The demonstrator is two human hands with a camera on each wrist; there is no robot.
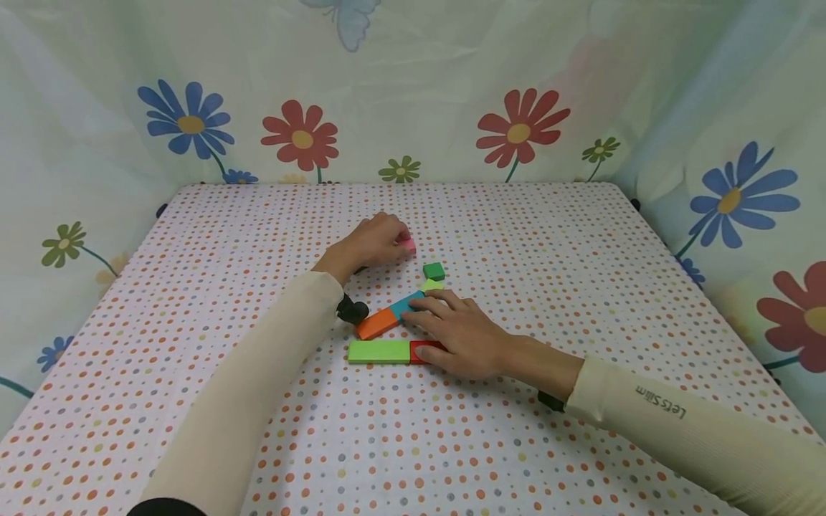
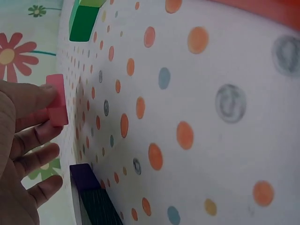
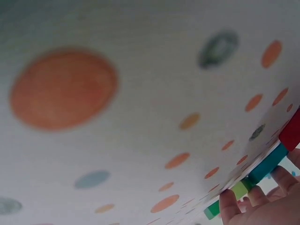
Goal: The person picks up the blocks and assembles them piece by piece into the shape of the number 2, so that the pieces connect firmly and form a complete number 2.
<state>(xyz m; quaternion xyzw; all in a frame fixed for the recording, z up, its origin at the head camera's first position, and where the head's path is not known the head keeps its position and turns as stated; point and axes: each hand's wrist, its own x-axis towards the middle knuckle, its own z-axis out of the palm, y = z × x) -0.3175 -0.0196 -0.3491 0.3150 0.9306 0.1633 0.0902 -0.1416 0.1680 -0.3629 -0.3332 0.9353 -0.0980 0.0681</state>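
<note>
My left hand (image 1: pixel 374 240) pinches a small pink block (image 2: pixel 56 96) between thumb and index finger, above the far middle of the table. Just nearer to me is a dark green block (image 1: pixel 434 271), with a small light green block (image 1: pixel 431 284) against it. A blue block (image 1: pixel 401 307) and an orange block (image 1: pixel 377 325) continue that slanted line. In front lies a long light green block (image 1: pixel 379 352), end to end with a red block (image 1: pixel 418 352). My right hand (image 1: pixel 467 337) rests over the blocks, its fingers extended, fingertips at the blue and red ones.
A dark purple block (image 2: pixel 83 177) and a darker block (image 2: pixel 99 206) lie below the left hand, mostly hidden by the wrist in the head view. A dotted cloth (image 1: pixel 548 265) covers the table. A flowered curtain (image 1: pixel 413 86) stands behind and at both sides.
</note>
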